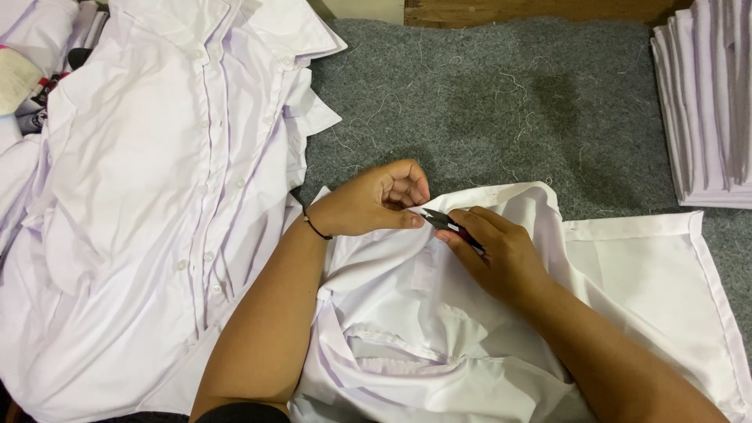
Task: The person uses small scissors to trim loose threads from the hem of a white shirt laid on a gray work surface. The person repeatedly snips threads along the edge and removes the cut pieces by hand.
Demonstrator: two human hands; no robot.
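A white shirt (423, 329) lies crumpled in front of me on grey felt. My left hand (372, 202) pinches a fold of its fabric between thumb and fingers near the top edge. My right hand (501, 254) holds small black thread snips (442, 222), their blades pointing left at the pinched spot, almost touching my left thumb. A black band circles my left wrist.
A heap of buttoned white shirts (157, 180) fills the left side. A neat stack of folded white shirts (705, 102) sits at the right edge. The grey felt surface (501, 102) carries loose thread scraps. A wooden edge (533, 9) runs along the back.
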